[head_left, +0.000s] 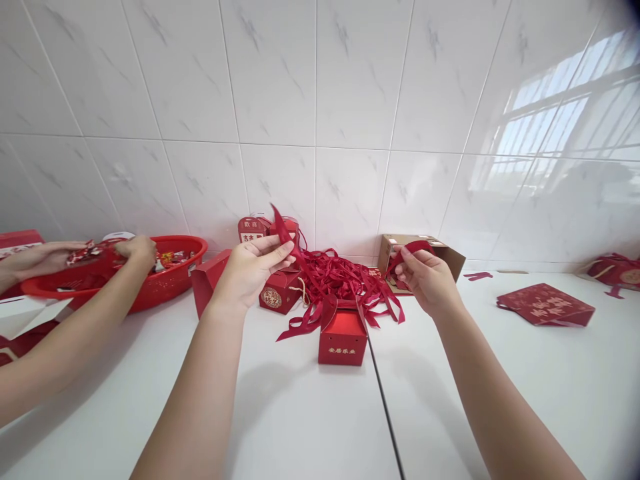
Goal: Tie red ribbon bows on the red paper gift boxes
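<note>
My left hand (245, 273) pinches a dark red ribbon (281, 225) between thumb and fingers, and one end of it sticks up above them. Over on the other side, my right hand (430, 277) also pinches a length of red ribbon, partly hidden by the fingers. Whether both hands hold one strip I cannot tell. Between my hands, a heap of loose red ribbons (345, 270) lies against the wall. In front of the heap a small red gift box (343, 341) with gold lettering stands upright, touched by neither hand.
Several red boxes (277, 299) stand behind my left hand. An open cardboard box (453, 262) is behind my right hand, with a flat red box (547, 305) farther right. At left, a co-worker's hands (137, 252) are over a red basin (173, 283) of wrapped items.
</note>
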`<state>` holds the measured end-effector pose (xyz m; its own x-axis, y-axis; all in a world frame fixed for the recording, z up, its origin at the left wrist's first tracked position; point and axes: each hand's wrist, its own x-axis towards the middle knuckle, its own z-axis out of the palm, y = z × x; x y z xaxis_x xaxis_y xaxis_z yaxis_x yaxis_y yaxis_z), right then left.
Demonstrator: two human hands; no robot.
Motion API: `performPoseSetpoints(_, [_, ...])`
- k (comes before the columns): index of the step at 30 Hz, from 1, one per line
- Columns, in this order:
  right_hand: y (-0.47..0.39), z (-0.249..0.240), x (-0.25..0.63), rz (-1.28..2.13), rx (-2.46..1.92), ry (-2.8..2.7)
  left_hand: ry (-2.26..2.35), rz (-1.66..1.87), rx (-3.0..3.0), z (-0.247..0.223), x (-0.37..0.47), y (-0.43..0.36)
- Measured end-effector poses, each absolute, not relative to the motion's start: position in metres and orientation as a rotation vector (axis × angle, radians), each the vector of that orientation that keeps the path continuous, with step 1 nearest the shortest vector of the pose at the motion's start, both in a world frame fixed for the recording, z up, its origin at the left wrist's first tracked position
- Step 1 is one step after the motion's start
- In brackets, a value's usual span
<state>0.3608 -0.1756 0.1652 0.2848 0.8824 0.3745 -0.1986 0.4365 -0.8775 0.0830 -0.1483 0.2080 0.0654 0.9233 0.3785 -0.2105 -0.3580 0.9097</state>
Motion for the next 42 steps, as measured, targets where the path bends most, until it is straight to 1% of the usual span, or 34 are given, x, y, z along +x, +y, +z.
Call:
performPoseSetpoints(4, [-0.179,0.169,0.358,0.831,-0.678,-0.957,0.737,1.500,1.330,0.206,0.088,-0.148])
performPoseSetpoints(11, [-0.186,0.173,0.361,0.842,-0.604,-0.968,0.762,1.374,1.420,0.202,0.096,-0.146])
performPoseSetpoints(17, [-0.194,0.180,0.363,0.818,-0.567,-0.926,0.777,1.475,1.535,0.208,0.096,-0.158])
performPoseSetpoints(25, [-0.207,0.191,0.359,0.749,-0.625,-0.884,0.686,1.364,1.451,0.212,0.108,-0.169])
performPoseSetpoints(32, [-0.216,0.196,0.361,0.825,-0.622,-0.942,0.670,1.241,1.466,0.216,0.111,-0.177])
performPoseSetpoints(42, [-0.225,0.198,0.357,0.826,-0.610,-0.962,0.615,1.298,1.448,0.218,0.110,-0.186])
